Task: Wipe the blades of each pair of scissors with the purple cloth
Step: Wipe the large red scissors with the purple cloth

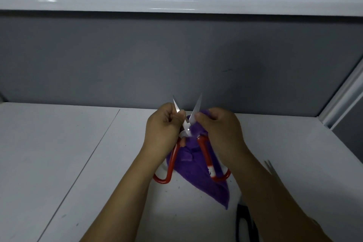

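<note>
Two-handed hold on spread red-handled scissors (186,127).
One blade (176,105) pinched by left hand (163,124); right hand (218,129) pinches purple cloth (196,169) against the other.

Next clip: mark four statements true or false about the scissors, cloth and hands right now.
1. The red-handled scissors have their blades spread apart. True.
2. The purple cloth lies untouched. False: the right hand holds it bunched against one blade.
3. The left hand holds the scissors near the other blade. True.
4. Only one pair of scissors shows. False: the blades of a second pair show beside the right forearm.
</note>
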